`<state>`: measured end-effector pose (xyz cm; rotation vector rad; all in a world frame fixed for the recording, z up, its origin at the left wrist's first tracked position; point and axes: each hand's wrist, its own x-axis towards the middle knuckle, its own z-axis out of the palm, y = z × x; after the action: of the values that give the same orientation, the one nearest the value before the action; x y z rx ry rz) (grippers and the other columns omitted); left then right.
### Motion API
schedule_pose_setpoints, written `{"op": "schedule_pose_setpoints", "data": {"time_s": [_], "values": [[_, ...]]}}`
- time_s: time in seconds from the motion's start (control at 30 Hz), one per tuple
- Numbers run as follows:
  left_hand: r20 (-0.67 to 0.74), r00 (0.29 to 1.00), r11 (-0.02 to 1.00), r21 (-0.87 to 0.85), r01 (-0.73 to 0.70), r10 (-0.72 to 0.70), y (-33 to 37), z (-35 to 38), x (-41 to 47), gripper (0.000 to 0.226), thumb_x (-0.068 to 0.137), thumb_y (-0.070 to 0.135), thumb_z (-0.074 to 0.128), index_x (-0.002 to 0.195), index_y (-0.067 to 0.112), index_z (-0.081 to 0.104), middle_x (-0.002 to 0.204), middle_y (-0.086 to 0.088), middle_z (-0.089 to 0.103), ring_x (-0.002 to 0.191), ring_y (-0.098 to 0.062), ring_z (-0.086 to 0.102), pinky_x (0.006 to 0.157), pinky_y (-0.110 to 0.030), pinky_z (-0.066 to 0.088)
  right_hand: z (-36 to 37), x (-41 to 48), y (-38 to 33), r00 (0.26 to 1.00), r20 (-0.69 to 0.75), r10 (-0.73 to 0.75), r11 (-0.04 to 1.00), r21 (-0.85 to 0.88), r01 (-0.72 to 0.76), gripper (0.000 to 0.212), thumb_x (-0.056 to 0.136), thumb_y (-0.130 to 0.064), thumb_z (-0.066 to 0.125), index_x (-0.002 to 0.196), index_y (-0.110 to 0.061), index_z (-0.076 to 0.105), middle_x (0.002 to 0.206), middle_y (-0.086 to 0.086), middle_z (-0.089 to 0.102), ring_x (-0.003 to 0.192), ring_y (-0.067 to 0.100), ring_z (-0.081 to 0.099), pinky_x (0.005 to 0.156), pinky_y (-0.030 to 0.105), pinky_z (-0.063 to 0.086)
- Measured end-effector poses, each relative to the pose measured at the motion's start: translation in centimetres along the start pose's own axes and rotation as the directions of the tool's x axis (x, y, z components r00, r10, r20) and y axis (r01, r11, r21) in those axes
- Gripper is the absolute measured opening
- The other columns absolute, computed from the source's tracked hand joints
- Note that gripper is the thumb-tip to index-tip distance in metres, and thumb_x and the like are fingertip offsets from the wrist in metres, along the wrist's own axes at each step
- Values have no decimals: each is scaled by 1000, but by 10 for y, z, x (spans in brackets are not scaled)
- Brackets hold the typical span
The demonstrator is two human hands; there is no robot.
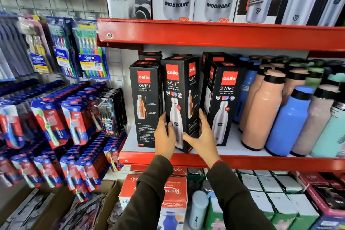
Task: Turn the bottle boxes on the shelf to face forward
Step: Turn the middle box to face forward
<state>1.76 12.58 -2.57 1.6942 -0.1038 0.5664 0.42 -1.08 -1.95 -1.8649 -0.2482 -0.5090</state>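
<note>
A shopper's two hands grip the middle bottle box (180, 99) on a red-edged shelf (242, 162), the carton caught partway through a turn, one corner pointing out so that two printed faces show at once. The left hand (165, 136) wraps the box's lower left side with its thumb laid across the front panel; the right hand (202, 136) cups the lower right edge, fingers pressed along the side face. Both hands are closed on the same carton, neither free.

The box stands near the front lip of the shelf, at about 12 o'clock from the wrists. At its 9 o'clock is the left box (145, 102), showing what looks like a side panel (small print, not the large bottle picture), so it probably still wants turning. At 3 o'clock the right box (223, 104) shows its main face but sits slightly skewed.

The risks appear to lie in the tight spacing. Swinging the held carton's corner could knock the neighbours, which stand just beside it, and the right box could in turn nudge the loose bottles (261, 110) crowded at its 3 o'clock. The carton is tall and narrow and gripped low, so a hurried twist might tip its top backward into the boxes behind, or slide its base off the shelf edge.
</note>
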Motion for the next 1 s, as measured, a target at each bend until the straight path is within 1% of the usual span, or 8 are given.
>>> {"op": "schedule_pose_setpoints", "data": {"time_s": [0.07, 0.17, 0.27, 0.47, 0.5, 0.6, 0.83, 1.0], "values": [[-16, 1000, 1000, -27, -3, 3, -3, -1, -2, 44, 101, 14, 50, 144, 14, 43, 135, -4, 59, 125, -15, 56, 107, -28, 43, -2, 0, 2, 1000, 21, -6, 1000, -23, 7, 87, 80, -19, 71, 153, -32, 26, 155, -15, 34, 144, 0, 30, 119, 33, 29], [-31, 1000, 997, -74, -8, 6, -5, -1, -8, 44, 98, 11, 56, 141, 18, 48, 126, 8, 59, 123, -16, 60, 108, -31, 46, -3, 3, 4, 1000, 30, -3, 1000, -30, 4, 70, 90, -13, 61, 150, -31, 32, 154, -10, 39, 142, 2, 34, 119, 37, 32], [-75, 997, 998, -68, -15, 10, -4, 1, -11, 44, 97, 6, 56, 139, 19, 49, 123, 9, 61, 119, -12, 61, 106, -29, 47, -1, 4, 5, 999, 41, -34, 996, -76, 37, 67, 92, -13, 57, 150, -32, 31, 153, -8, 41, 142, 4, 36, 118, 36, 33], [-84, 995, 997, -42, -60, 57, -1, 5, -11, 44, 97, 2, 52, 137, 22, 50, 123, 10, 61, 112, 1, 61, 101, -12, 45, 5, 6, 14, 999, 35, -20, 994, -102, 23, 65, 95, -7, 54, 152, -25, 29, 153, 0, 43, 142, 11, 39, 117, 41, 35], [-83, 995, 998, -29, -59, 57, -1, 6, -11, 45, 97, 1, 51, 137, 21, 50, 123, 11, 61, 112, 1, 60, 101, -13, 45, 6, 6, 15, 999, 32, -14, 994, -109, 17, 65, 96, -7, 54, 152, -26, 28, 153, 0, 44, 142, 11, 39, 117, 41, 35], [-82, 995, 999, -10, -50, 49, -3, 10, -11, 44, 97, 1, 51, 137, 19, 49, 126, 7, 60, 119, -8, 59, 107, -26, 46, 7, 5, 16, 999, 42, 0, 994, -110, 5, 64, 97, -7, 52, 152, -25, 27, 152, 1, 44, 142, 11, 39, 117, 40, 34], [-97, 995, 1000, 7, -27, 27, -4, 18, -11, 42, 97, 5, 53, 135, 22, 49, 128, 7, 60, 124, -13, 58, 110, -39, 47, 7, 9, 16, 1000, 19, 18, 987, -158, -15, 63, 97, -4, 49, 154, -18, 25, 153, 5, 42, 143, 17, 38, 118, 38, 32], [-85, 996, 1000, 14, -19, 20, -4, 17, -15, 41, 98, 8, 55, 137, 17, 48, 135, -2, 61, 126, -17, 58, 109, -44, 47, 9, 4, 17, 997, -68, 26, 987, -159, -36, 56, 96, -6, 54, 148, -16, 36, 146, 8, 49, 137, 18, 45, 114, 38, 38]]}}
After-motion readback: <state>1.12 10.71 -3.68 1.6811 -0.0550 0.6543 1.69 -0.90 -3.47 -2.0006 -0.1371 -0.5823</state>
